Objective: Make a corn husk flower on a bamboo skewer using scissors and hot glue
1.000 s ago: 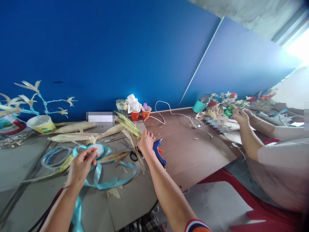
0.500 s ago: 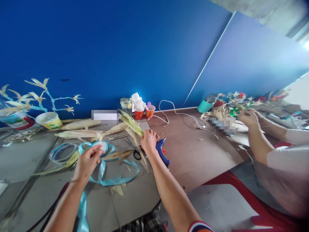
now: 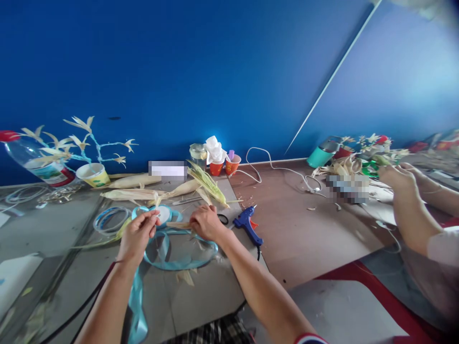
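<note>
My left hand [image 3: 138, 234] is closed in a pinch beside the roll of light blue ribbon [image 3: 165, 215]. A pale, husk-like tuft shows just above its fingertips, but what they hold is too small to make out. Over the table, my right hand [image 3: 207, 222] has its fingers curled on the end of a brownish dried corn husk [image 3: 178, 225]. Loops of blue ribbon [image 3: 172, 265] lie below both hands. A greenish bundle of corn husk [image 3: 210, 184] lies behind my right hand. Beside that hand are a black scissors handle [image 3: 223, 219] and a blue glue gun [image 3: 248, 224].
Husk flowers on blue stems [image 3: 98, 148] stand in a yellow cup [image 3: 93, 177], next to a plastic bottle [image 3: 39, 160]. Red paper cups [image 3: 233, 165] and a white cable [image 3: 272, 168] are by the wall. At right, another person's hands [image 3: 401, 179] work over green material.
My right hand has let go of the greenish husk bundle, which now lies on the table, and has moved nearer to the brownish husk. The view has shifted slightly left.
</note>
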